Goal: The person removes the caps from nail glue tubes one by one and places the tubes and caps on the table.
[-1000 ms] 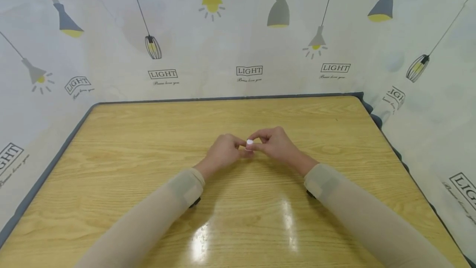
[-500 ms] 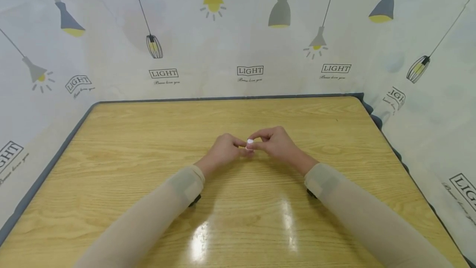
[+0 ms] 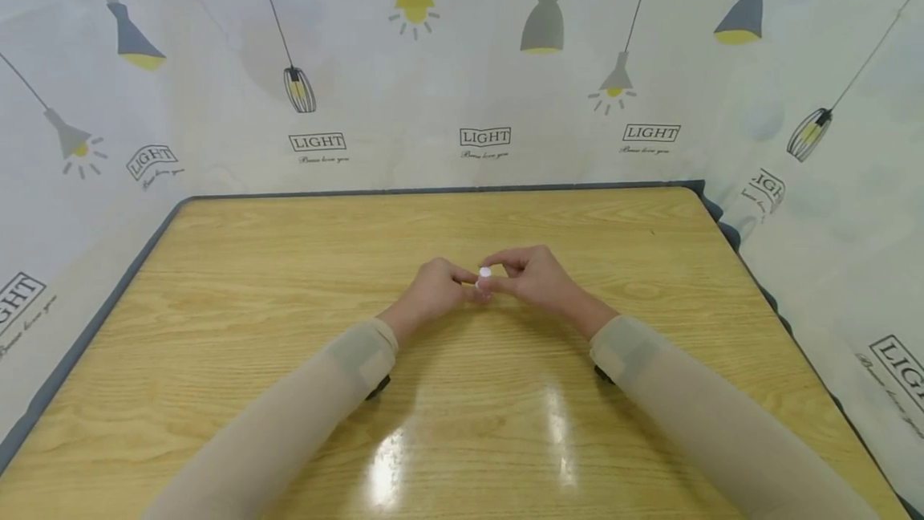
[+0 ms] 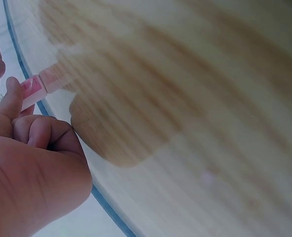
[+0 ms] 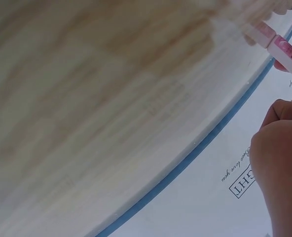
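Observation:
A small clear bottle with a pink label (image 4: 31,88) stands upright on the table, its base meeting its own reflection. My left hand (image 3: 433,291) grips it low down, with fingers and thumb around its sides. At its top is a round white cap (image 3: 485,272), which my right hand (image 3: 537,279) pinches between thumb and index finger. In the head view the fingers hide most of the bottle body. The right wrist view shows the bottle's labelled lower part (image 5: 284,47) at the upper right, with left-hand fingers against it.
The glossy wood-grain table (image 3: 469,424) has a dark blue edge (image 3: 426,192). Behind it and at both sides hangs a pale curtain (image 3: 397,103) printed with lamps. Dark wrist devices (image 3: 378,387) show under the beige sleeves (image 3: 289,416).
Both hands stay in nearly the same place. The right fingers have shifted slightly at the white cap, whose top now looks rounder and a touch higher.

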A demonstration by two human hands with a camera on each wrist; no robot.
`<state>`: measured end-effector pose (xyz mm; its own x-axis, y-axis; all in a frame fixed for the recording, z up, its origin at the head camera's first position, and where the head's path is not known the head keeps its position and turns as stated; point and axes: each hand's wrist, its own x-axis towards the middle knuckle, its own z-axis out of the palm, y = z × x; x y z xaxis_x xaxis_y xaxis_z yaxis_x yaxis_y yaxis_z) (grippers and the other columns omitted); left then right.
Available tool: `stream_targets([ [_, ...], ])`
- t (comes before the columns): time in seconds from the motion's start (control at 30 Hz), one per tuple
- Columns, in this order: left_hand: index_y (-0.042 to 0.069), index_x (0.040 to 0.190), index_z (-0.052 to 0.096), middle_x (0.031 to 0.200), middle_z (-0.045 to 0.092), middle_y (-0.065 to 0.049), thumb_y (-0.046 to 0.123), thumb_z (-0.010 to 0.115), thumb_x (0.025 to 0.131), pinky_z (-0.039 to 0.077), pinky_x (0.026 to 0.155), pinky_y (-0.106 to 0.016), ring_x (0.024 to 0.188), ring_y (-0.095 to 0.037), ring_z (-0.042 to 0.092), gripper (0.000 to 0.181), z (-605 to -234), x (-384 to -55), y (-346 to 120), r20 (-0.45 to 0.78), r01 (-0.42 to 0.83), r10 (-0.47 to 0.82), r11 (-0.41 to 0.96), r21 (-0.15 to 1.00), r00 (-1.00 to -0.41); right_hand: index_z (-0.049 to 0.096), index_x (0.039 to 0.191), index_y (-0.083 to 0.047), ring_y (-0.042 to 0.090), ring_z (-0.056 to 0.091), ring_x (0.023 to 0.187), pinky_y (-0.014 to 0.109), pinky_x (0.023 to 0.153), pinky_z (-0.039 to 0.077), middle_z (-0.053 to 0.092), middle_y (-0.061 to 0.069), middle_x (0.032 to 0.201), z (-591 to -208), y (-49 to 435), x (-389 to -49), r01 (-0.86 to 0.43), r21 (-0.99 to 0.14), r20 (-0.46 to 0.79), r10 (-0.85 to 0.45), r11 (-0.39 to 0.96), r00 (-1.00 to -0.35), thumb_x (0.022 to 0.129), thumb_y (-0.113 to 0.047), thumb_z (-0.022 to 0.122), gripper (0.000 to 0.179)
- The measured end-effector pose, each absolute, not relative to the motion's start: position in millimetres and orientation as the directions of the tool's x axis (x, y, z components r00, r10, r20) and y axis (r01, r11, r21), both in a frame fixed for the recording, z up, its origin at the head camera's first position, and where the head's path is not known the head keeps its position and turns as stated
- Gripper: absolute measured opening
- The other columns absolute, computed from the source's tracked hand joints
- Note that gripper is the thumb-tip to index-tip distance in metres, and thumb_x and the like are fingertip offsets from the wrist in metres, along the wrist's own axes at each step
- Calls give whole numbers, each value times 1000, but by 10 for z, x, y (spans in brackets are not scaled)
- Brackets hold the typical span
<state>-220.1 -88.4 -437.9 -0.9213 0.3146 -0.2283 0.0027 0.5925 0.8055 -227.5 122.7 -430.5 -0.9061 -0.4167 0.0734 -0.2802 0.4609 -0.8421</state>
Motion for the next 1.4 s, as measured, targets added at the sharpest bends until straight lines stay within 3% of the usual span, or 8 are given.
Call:
stream_targets([
  [0.1, 21, 112, 85, 125, 80, -3, 31, 80, 97, 49, 94, -35, 111, -16, 63, 19, -4378, -2204, -884, -226, 3, 309, 598, 802, -924, 80, 116, -9, 12, 29, 57, 26, 57, 31, 33, -5, 62, -4302, 1235, -2278, -295, -839, 87, -422, 457, -902, 91, -31, 87, 33],
  [0.3, 23, 112, 86, 112, 83, 2, 33, 81, 96, 48, 91, -32, 116, -15, 65, 19, -4387, -2204, -897, -237, -11, 321, 573, 819, -917, 81, 105, -17, 13, 27, 55, 26, 57, 31, 32, -6, 60, -4304, 1243, -2281, -282, -840, 81, -408, 462, -909, 93, -30, 85, 18],
  [0.77, 23, 112, 86, 128, 79, -1, 33, 82, 96, 43, 82, -32, 99, -15, 55, 19, -4379, -2208, -896, -254, -20, 326, 579, 815, -910, 82, 118, -8, 12, 24, 53, 26, 53, 27, 32, -5, 56, -4288, 1253, -2274, -289, -836, 71, -429, 467, -900, 98, -24, 79, 26],
  [1.03, 23, 109, 86, 122, 81, -2, 33, 82, 96, 40, 72, -31, 80, -14, 46, 18, -4383, -2198, -888, -232, 4, 320, 595, 804, -919, 81, 108, -13, 10, 27, 55, 27, 58, 32, 31, -6, 59, -4306, 1226, -2271, -303, -842, 100, -423, 447, -901, 93, -26, 86, 21],
  [1.23, 23, 108, 87, 123, 81, -2, 34, 81, 96, 46, 81, -32, 95, -14, 58, 17, -4381, -2175, -885, -221, 19, 315, 611, 791, -923, 80, 104, -16, 12, 26, 55, 27, 58, 31, 29, -6, 60, -4324, 1226, -2263, -288, -854, 96, -414, 433, -905, 93, -26, 85, 16],
  [1.4, 24, 110, 86, 118, 82, 1, 34, 82, 96, 46, 84, -32, 101, -12, 61, 18, -4367, -2172, -887, -218, 22, 322, 603, 797, -921, 81, 105, -17, 13, 27, 54, 27, 55, 30, 32, -6, 59, -4309, 1238, -2270, -261, -864, 76, -402, 431, -913, 94, -27, 84, 15],
])
